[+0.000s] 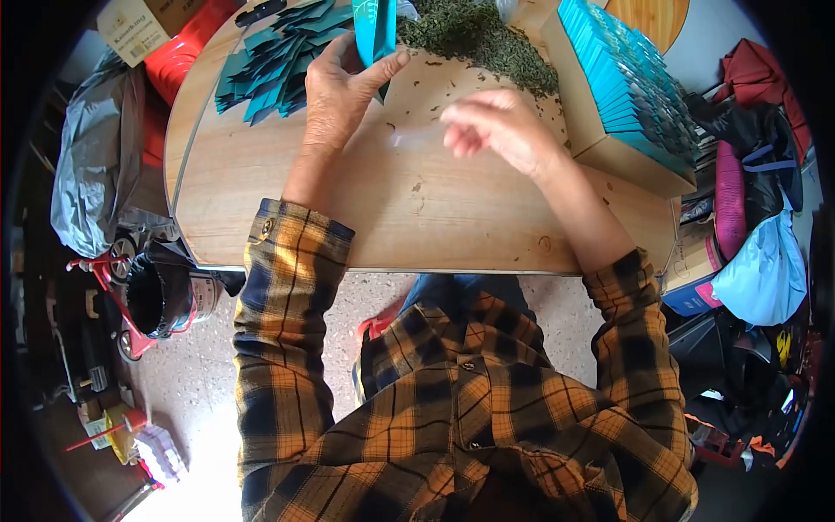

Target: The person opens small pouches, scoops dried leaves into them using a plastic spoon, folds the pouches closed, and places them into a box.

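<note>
My left hand is closed on a teal paper packet with a pale leaf print, held upright at the far side of the table between thumb and fingers. To its right, my right hand hovers over the tabletop, apart from the packet. Its fingers are bent and smeared by motion, so whether they hold anything is unclear. Beyond it lies a heap of dried green leaves, with loose bits scattered toward me. Flat teal packets lie in an overlapping pile left of my left hand.
A cardboard box tightly packed with upright teal packets stands at the table's right. The wooden table has a curved left edge. A dark bucket and grey plastic bag are at left; bags and boxes crowd the right.
</note>
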The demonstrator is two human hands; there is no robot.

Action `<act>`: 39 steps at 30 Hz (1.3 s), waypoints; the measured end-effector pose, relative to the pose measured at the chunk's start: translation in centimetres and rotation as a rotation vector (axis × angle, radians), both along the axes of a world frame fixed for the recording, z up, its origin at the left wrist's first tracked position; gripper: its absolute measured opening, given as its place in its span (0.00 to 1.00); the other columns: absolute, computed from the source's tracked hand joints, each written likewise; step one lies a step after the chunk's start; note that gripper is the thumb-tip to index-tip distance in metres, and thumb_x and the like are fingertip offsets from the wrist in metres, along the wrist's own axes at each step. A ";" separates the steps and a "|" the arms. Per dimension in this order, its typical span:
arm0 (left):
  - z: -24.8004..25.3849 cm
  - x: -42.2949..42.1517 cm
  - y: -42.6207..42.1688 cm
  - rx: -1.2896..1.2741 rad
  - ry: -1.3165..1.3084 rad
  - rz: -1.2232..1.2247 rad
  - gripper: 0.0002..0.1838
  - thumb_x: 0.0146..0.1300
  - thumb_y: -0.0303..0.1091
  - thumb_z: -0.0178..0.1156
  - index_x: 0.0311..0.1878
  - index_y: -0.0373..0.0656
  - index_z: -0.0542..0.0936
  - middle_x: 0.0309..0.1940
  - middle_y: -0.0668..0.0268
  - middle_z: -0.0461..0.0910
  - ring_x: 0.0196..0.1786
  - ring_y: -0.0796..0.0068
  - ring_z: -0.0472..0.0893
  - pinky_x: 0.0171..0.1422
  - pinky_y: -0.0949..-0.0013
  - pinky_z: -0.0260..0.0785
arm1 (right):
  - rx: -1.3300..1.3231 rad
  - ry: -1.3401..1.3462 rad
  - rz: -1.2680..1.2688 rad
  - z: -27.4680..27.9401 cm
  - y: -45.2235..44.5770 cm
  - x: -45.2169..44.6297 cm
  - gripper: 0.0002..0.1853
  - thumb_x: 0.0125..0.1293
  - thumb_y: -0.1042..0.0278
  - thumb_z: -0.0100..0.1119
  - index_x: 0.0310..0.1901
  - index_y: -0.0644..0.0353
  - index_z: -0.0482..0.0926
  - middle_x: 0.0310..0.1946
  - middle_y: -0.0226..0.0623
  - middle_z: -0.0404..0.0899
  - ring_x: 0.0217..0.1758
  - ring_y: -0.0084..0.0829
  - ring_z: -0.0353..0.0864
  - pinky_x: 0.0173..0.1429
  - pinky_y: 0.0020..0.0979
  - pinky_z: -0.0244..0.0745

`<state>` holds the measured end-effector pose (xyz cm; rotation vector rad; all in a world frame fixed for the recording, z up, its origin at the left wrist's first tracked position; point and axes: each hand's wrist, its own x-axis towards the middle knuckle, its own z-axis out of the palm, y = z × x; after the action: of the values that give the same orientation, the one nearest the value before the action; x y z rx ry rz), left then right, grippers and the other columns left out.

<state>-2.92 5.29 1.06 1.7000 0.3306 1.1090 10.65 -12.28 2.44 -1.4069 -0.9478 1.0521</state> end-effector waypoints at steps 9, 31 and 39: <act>-0.7 0.2 0.2 0.059 0.001 0.016 0.25 0.52 0.40 0.75 0.47 0.33 0.79 0.31 0.67 0.83 0.34 0.85 0.79 0.40 0.77 0.74 | -0.007 -0.078 0.054 1.6 -2.8 3.5 0.14 0.68 0.63 0.57 0.43 0.68 0.81 0.31 0.43 0.84 0.30 0.28 0.84 0.36 0.28 0.80; -2.5 1.0 0.7 0.065 0.162 -0.022 0.27 0.49 0.44 0.76 0.43 0.32 0.79 0.30 0.63 0.83 0.32 0.81 0.79 0.40 0.73 0.73 | 0.013 -0.625 -0.456 1.7 -3.7 5.7 0.10 0.68 0.66 0.56 0.39 0.65 0.79 0.27 0.36 0.83 0.25 0.23 0.81 0.31 0.24 0.76; -2.7 1.0 0.6 0.117 0.193 -0.023 0.27 0.49 0.47 0.75 0.41 0.33 0.78 0.28 0.62 0.83 0.29 0.77 0.79 0.38 0.70 0.73 | -0.053 -1.539 -0.625 0.8 -1.0 7.2 0.11 0.66 0.66 0.55 0.32 0.65 0.77 0.19 0.43 0.78 0.25 0.42 0.81 0.35 0.39 0.75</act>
<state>-1.90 5.88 -1.64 1.9158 0.3725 0.9654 17.84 -13.26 3.29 -2.3068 -1.2979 -0.6919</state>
